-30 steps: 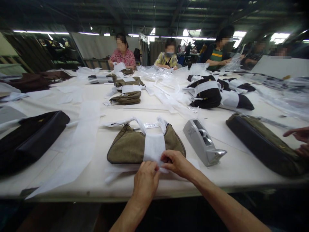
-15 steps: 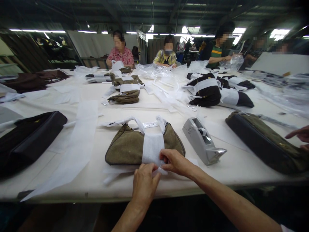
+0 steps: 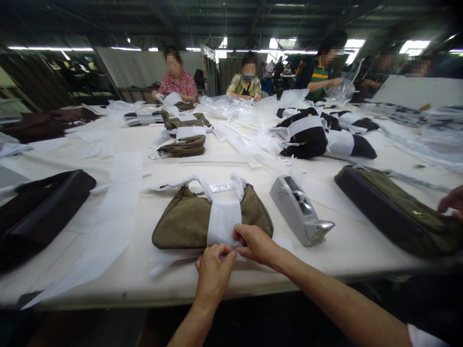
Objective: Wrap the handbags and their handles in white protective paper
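An olive bag (image 3: 181,219) lies on the white table with a white paper band (image 3: 224,217) around its middle and its handles wrapped in white. At the bag's lower edge, my left hand (image 3: 214,270) has its fingers closed on the band's end. My right hand (image 3: 255,245) pinches the same band just to the right, fingertips close to those of the left. What lies between the fingertips is too small to make out. Right of the bag stands a grey tape dispenser (image 3: 300,209).
A long white paper strip (image 3: 121,207) and a black bag (image 3: 47,212) lie at left. At right is another olive bag (image 3: 394,209), with another person's hand (image 3: 452,200) beside it. Wrapped bags (image 3: 306,132) and plastic lie farther back, where several people work.
My hands have drawn closer together at the band's lower end, and the loose paper between them shows less. The whole view has shifted slightly. The other person's hand at right has moved a little.
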Demonstrator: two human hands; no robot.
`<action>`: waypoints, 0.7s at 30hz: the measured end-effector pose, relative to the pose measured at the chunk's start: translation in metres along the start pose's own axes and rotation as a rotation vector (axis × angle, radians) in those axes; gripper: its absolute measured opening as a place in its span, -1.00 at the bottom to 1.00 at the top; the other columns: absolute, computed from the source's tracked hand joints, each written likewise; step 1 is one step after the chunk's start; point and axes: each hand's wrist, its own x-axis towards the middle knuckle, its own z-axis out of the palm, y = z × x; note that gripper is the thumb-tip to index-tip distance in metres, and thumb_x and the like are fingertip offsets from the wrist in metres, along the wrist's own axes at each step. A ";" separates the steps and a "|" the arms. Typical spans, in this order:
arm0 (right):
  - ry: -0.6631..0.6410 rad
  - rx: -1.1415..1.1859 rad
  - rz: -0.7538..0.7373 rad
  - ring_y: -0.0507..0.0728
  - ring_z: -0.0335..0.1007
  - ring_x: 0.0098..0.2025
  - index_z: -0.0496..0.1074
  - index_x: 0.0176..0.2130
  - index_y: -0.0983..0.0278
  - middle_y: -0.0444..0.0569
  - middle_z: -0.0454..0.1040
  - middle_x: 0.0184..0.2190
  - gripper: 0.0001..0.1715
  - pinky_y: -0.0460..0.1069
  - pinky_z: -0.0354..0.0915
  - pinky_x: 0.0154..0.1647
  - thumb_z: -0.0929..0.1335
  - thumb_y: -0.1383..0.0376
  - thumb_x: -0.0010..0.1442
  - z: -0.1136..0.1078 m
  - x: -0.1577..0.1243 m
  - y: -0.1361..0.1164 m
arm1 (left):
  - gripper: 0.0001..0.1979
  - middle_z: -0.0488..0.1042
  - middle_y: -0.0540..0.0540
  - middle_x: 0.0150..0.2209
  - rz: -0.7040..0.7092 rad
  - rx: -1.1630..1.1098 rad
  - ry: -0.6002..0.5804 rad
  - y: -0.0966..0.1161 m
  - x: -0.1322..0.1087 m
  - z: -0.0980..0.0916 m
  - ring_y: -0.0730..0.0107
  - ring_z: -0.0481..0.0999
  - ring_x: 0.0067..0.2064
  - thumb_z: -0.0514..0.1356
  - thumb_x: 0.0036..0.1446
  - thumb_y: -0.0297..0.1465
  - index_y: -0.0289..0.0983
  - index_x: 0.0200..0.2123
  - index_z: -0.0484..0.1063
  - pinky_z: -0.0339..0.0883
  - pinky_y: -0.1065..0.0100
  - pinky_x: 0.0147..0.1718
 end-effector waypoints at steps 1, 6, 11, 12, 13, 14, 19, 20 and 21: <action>-0.008 0.009 0.000 -0.05 0.15 -0.52 0.28 -0.39 0.28 -0.24 0.25 -0.55 -0.75 -0.16 -0.02 -0.52 0.37 0.44 -0.16 0.000 0.001 0.001 | -0.82 0.42 0.00 -0.46 0.001 -0.029 -0.005 -0.001 0.001 0.000 0.30 0.37 -0.32 0.08 0.03 -0.33 -0.24 -0.54 0.37 0.15 0.34 -0.29; -0.017 0.033 0.023 -0.05 0.15 -0.54 0.27 -0.41 0.28 -0.24 0.26 -0.58 -0.79 -0.16 -0.01 -0.53 0.37 0.41 -0.14 -0.001 0.004 0.003 | -0.81 0.39 0.01 -0.46 0.017 -0.098 0.007 -0.006 0.001 0.004 0.32 0.37 -0.31 0.06 0.03 -0.30 -0.24 -0.53 0.36 0.18 0.35 -0.29; -0.006 0.038 0.040 -0.05 0.13 -0.55 0.25 -0.42 0.27 -0.24 0.24 -0.59 -0.76 -0.15 -0.03 -0.53 0.38 0.41 -0.16 0.000 0.004 0.000 | -0.82 0.40 0.00 -0.44 0.032 -0.137 0.052 -0.007 -0.001 0.008 0.31 0.38 -0.30 0.07 0.02 -0.29 -0.23 -0.52 0.37 0.20 0.32 -0.24; -0.007 0.043 0.040 -0.05 0.12 -0.55 0.25 -0.43 0.27 -0.24 0.24 -0.59 -0.76 -0.15 -0.03 -0.53 0.38 0.40 -0.16 0.000 0.004 0.000 | -0.82 0.40 -0.01 -0.42 0.039 -0.144 0.065 -0.007 -0.002 0.009 0.30 0.38 -0.29 0.07 0.02 -0.29 -0.23 -0.52 0.37 0.20 0.30 -0.23; -0.005 0.048 0.041 -0.05 0.12 -0.55 0.25 -0.43 0.27 -0.24 0.24 -0.59 -0.76 -0.15 -0.03 -0.52 0.38 0.41 -0.16 0.001 0.004 0.000 | -0.82 0.40 -0.02 -0.41 0.047 -0.150 0.080 -0.006 -0.003 0.009 0.29 0.38 -0.28 0.07 0.01 -0.29 -0.24 -0.51 0.38 0.20 0.29 -0.22; -0.002 0.052 0.044 -0.05 0.12 -0.55 0.25 -0.43 0.27 -0.24 0.23 -0.59 -0.76 -0.15 -0.03 -0.52 0.38 0.41 -0.15 0.001 0.004 0.000 | -0.82 0.40 -0.03 -0.40 0.052 -0.155 0.098 -0.006 -0.004 0.010 0.28 0.39 -0.27 0.07 0.01 -0.29 -0.24 -0.51 0.38 0.21 0.27 -0.21; -0.041 0.105 0.026 -0.06 0.14 -0.54 0.27 -0.40 0.27 -0.24 0.25 -0.58 -0.79 -0.16 0.00 -0.53 0.37 0.39 -0.11 -0.005 0.001 0.002 | -0.81 0.40 -0.05 -0.38 0.043 -0.190 0.175 -0.005 -0.008 0.013 0.27 0.41 -0.27 0.08 0.01 -0.28 -0.25 -0.51 0.39 0.22 0.24 -0.19; -0.060 0.123 0.017 -0.06 0.16 -0.54 0.27 -0.39 0.27 -0.25 0.26 -0.57 -0.80 -0.17 0.02 -0.53 0.37 0.37 -0.09 -0.006 0.001 0.003 | -0.80 0.40 -0.06 -0.38 0.041 -0.199 0.175 -0.005 -0.008 0.013 0.27 0.41 -0.28 0.09 0.01 -0.28 -0.25 -0.51 0.39 0.23 0.24 -0.19; -0.072 0.137 0.013 -0.07 0.17 -0.54 0.28 -0.39 0.27 -0.25 0.27 -0.57 -0.82 -0.18 0.03 -0.54 0.36 0.36 -0.08 -0.007 0.001 0.003 | -0.81 0.40 -0.06 -0.38 0.036 -0.206 0.174 -0.005 -0.008 0.013 0.27 0.42 -0.28 0.09 0.01 -0.28 -0.25 -0.52 0.39 0.24 0.24 -0.19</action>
